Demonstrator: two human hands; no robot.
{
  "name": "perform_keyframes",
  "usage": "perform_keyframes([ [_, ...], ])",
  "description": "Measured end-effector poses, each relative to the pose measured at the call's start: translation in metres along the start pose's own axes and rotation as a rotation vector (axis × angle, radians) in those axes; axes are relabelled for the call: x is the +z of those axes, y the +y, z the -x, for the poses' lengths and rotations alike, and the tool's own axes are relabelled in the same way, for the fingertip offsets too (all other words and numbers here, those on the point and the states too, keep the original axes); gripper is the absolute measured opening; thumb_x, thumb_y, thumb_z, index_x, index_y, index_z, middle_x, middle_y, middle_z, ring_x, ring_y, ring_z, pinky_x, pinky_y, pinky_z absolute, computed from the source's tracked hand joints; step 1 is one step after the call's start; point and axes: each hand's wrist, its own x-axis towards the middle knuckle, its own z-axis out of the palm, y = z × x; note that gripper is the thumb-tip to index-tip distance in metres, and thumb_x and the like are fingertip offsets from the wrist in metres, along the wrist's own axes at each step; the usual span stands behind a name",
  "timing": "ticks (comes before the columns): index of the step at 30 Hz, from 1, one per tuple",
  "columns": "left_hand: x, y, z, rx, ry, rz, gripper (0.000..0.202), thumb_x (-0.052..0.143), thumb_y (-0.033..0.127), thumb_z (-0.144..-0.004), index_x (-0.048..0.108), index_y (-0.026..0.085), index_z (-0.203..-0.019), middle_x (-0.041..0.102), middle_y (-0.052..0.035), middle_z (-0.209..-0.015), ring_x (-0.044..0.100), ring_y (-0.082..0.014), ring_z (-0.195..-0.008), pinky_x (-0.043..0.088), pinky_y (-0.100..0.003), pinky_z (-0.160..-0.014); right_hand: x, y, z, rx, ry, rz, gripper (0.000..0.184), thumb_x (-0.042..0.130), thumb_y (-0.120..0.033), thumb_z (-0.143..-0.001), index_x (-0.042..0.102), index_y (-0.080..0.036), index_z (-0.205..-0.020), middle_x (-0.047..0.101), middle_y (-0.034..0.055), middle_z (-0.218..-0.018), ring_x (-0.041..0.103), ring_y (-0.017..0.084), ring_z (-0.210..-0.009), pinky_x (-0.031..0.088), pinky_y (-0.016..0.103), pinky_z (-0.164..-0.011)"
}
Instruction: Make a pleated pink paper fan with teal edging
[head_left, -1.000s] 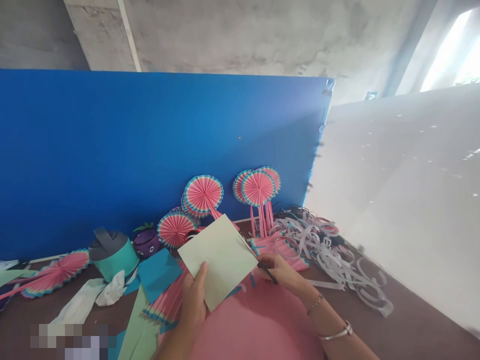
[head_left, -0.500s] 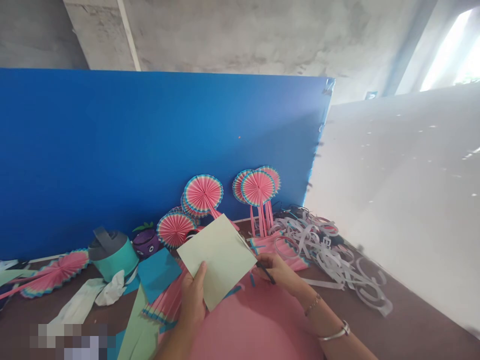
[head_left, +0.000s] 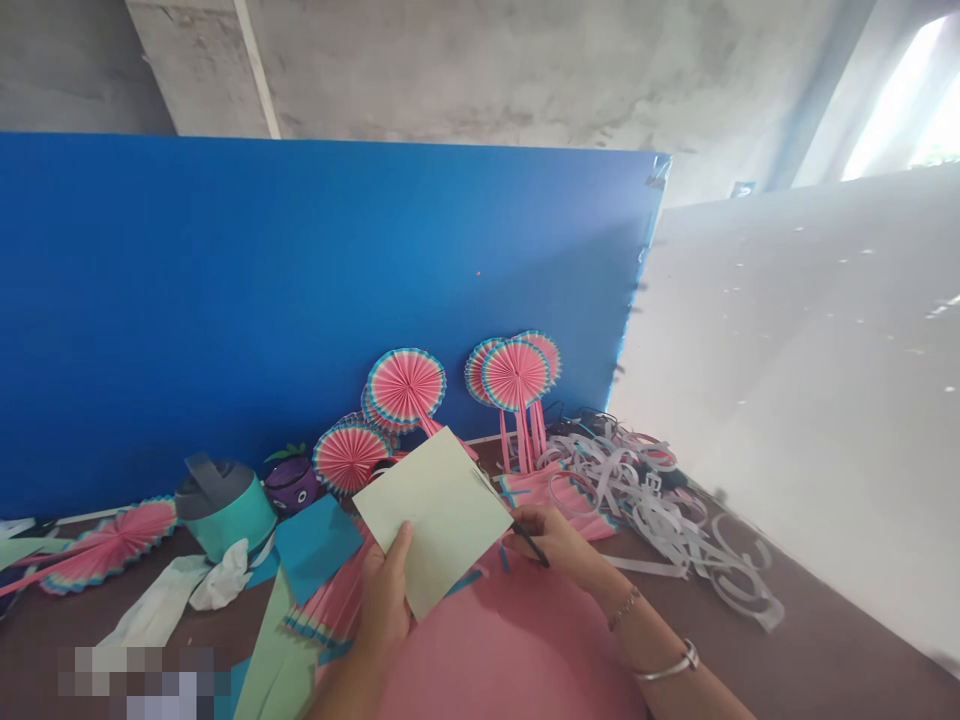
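My left hand grips the lower edge of a pale green paper sheet, thumb on top, and holds it tilted above the table. My right hand is closed on a thin dark tool, perhaps scissors or a pen, at the sheet's right edge. A large pink sheet lies under both hands. Folded pink pleated paper lies beside my left hand.
Round pink paper fans lean on a blue board at the back. A pile of grey paper strips lies at right by a white panel. A teal cylinder, a purple pot and paper scraps sit at left.
Almost nothing differs. My right hand and the dark tool have crept slightly left along the green sheet's edge; the left hand keeps its hold.
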Motion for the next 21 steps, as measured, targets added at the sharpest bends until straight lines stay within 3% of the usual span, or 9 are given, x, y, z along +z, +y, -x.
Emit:
perform_keyframes([
  [12, -0.0003, 0.0000, 0.0000, 0.010, -0.021, 0.005, 0.029, 0.067, 0.026, -0.077, 0.065, 0.015, -0.104, 0.074, -0.0105, -0.095, 0.069, -0.0242, -0.091, 0.056, -0.033, -0.080, 0.0008, -0.0016, 0.0000, 0.009, 0.025, 0.036, 0.020, 0.071, -0.032, -0.066, 0.064, -0.015, -0.071, 0.051, -0.0049, -0.049, 0.038, 0.006, -0.042, 0.026, 0.019, -0.040],
  [21, -0.0015, -0.0013, -0.0023, 0.006, -0.004, -0.021, 0.025, 0.066, 0.025, -0.079, 0.066, 0.014, -0.101, 0.074, -0.0103, -0.090, 0.070, -0.0239, -0.086, 0.056, -0.032, -0.074, 0.0044, -0.0018, 0.0001, 0.035, -0.003, -0.066, 0.023, 0.071, -0.031, -0.063, 0.064, -0.014, -0.077, 0.058, -0.0032, -0.055, 0.039, 0.005, -0.041, 0.026, 0.019, -0.041],
])
